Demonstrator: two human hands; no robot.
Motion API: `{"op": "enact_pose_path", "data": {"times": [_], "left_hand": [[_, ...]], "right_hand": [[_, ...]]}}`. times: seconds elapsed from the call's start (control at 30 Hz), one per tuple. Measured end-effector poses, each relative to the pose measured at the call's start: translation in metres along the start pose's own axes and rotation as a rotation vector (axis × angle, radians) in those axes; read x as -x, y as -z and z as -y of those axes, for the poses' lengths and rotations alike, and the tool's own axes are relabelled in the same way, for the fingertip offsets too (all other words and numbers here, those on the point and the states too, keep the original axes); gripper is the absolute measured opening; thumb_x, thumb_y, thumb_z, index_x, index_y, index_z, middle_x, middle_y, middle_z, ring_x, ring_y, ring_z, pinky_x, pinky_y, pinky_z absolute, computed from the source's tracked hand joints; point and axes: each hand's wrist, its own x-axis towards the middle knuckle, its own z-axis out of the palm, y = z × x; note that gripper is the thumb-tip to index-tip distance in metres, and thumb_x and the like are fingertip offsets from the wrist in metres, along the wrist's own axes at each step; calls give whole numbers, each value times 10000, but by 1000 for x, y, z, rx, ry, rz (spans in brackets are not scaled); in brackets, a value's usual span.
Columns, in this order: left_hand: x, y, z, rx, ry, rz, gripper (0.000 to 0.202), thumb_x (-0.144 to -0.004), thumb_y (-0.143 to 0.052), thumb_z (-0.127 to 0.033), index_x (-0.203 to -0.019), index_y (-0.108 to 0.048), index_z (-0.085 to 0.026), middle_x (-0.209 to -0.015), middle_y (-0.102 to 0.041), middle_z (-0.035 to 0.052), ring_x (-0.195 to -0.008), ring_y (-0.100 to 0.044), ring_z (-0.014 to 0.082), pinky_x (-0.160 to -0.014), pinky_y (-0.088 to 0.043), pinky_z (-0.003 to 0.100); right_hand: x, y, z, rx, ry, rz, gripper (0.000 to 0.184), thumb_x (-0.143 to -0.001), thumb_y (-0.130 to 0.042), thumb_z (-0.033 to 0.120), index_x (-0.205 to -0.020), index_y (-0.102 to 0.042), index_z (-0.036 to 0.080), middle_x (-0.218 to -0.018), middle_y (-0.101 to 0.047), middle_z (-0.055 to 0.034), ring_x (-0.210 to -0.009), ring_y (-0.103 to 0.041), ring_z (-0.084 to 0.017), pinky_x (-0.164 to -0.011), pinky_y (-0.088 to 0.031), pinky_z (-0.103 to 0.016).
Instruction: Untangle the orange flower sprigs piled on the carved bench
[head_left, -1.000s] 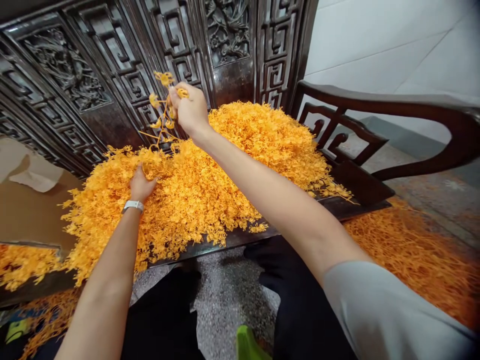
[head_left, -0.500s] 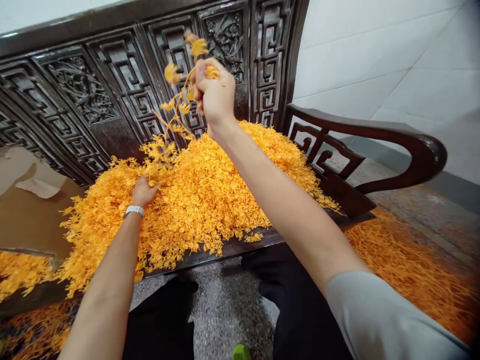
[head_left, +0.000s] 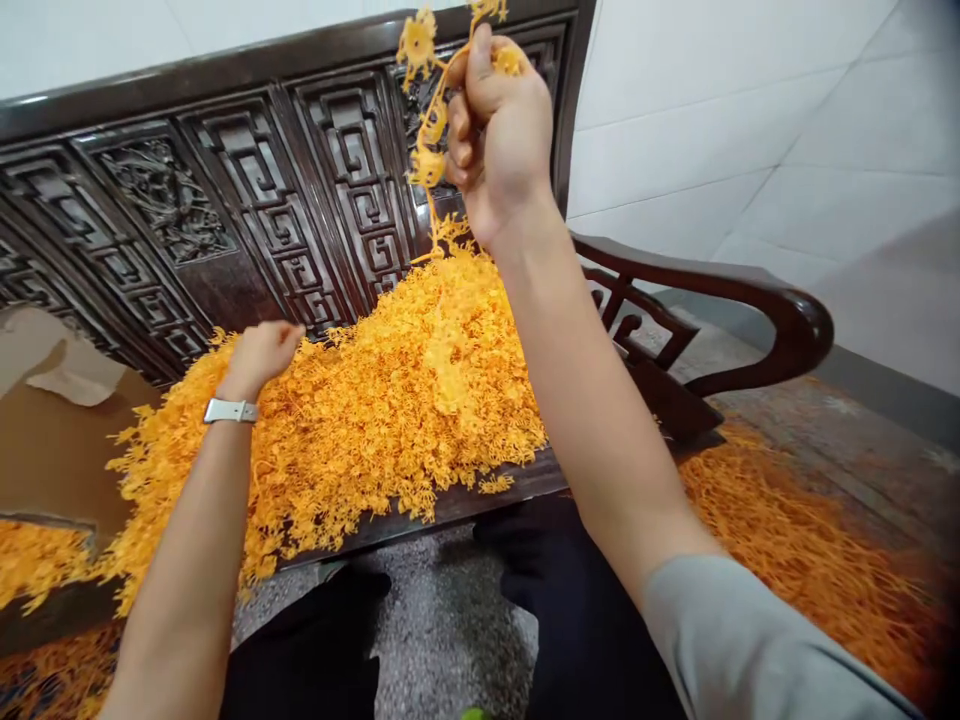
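Observation:
My right hand, raised in front of the bench back, is closed round a strand of orange plastic flower pieces. Its thin stem carries several star-shaped blossoms and dangles below the fist towards a large heap of the same orange pieces. Over the left part of the heap is my left hand, with a pale watch band on its wrist. Its fingers are curled in with thumb and forefinger close together; what they hold, if anything, is hidden.
The heap lies on the seat of a dark carved wooden bench with a curved armrest at right. A cardboard box stands at left. Orange thin stems cover the floor at right.
My right hand has risen and moved right with the strand, whose lower end has swung clear of the heap's left part. My left hand has lifted slightly left and its fingers have closed.

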Motion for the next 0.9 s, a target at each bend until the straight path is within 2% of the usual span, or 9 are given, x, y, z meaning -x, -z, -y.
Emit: {"op": "enact_pose_path", "data": {"times": [0.07, 0.17, 0.23, 0.3, 0.4, 0.5, 0.67, 0.77, 0.9], "left_hand": [[11, 28, -51, 410, -86, -242, 643, -993, -430, -730, -934, -760, -181, -925, -782, 164, -910, -739, 295, -832, -565, 391], [32, 52, -124, 1003, -316, -153, 653, -972, -482, -779, -1022, -774, -198, -998, -780, 135, -823, -734, 198, -748, -571, 323], [42, 55, -157, 1013, -433, -205, 547, -909, -671, -726, -1015, -761, -197, -942, -756, 89, -777, -690, 162, -702, -542, 284], [48, 51, -174, 957, -505, -285, 454, -866, -787, -639, -930, -738, -192, -829, -698, 45, -714, -621, 137, -654, -499, 265], [49, 44, -178, 1007, -504, -374, 426, -907, -767, -596, -806, -676, -192, -686, -581, 4, -597, -512, 112, -564, -433, 260], [49, 45, -172, 1132, -426, -407, 399, -905, -775, -582, -837, -671, -202, -676, -557, -10, -556, -488, 103, -530, -432, 253], [45, 59, -152, 1317, -270, -470, 460, -812, -858, -609, -965, -661, -223, -735, -562, -24, -583, -561, 94, -554, -477, 227], [40, 66, -135, 1376, -176, -517, 523, -823, -814, -679, -1081, -653, -253, -754, -565, -24, -609, -628, 109, -562, -488, 223], [38, 76, -118, 1477, -58, -555, 515, -820, -816, -684, -1122, -635, -308, -820, -626, -14, -589, -630, 100, -550, -494, 229]], "right_hand": [[5, -9, -4, 27, 11, 45, 452, -952, -637, 645, -723, -523, 272, -592, -396, 47, -460, -241, -112, -458, -150, -308], [15, -23, -8, 139, -20, 198, 499, -933, -621, 718, -740, -553, 263, -593, -459, 43, -462, -279, -101, -469, -181, -311], [21, -33, -9, 211, -71, 329, 521, -933, -614, 728, -745, -565, 245, -624, -518, 36, -491, -350, -88, -489, -233, -302], [27, -43, -10, 239, -93, 401, 494, -958, -621, 662, -737, -556, 225, -648, -530, 37, -530, -388, -76, -522, -273, -291], [34, -53, -14, 246, -65, 359, 396, -966, -671, 563, -806, -551, 222, -676, -519, 50, -614, -413, -84, -589, -330, -277], [38, -57, -22, 295, -60, 281, 463, -928, -690, 665, -887, -535, 231, -708, -513, 51, -716, -449, -110, -657, -367, -272], [42, -57, -30, 392, -139, 409, 615, -944, -513, 813, -802, -503, 215, -732, -491, 26, -722, -482, -128, -681, -392, -286], [46, -58, -29, 408, -164, 454, 592, -915, -640, 760, -751, -486, 212, -711, -482, 22, -689, -467, -126, -668, -398, -295], [51, -60, -35, 338, -268, 518, 500, -811, -866, 597, -833, -554, 207, -704, -537, 15, -659, -468, -128, -618, -395, -296]]}}
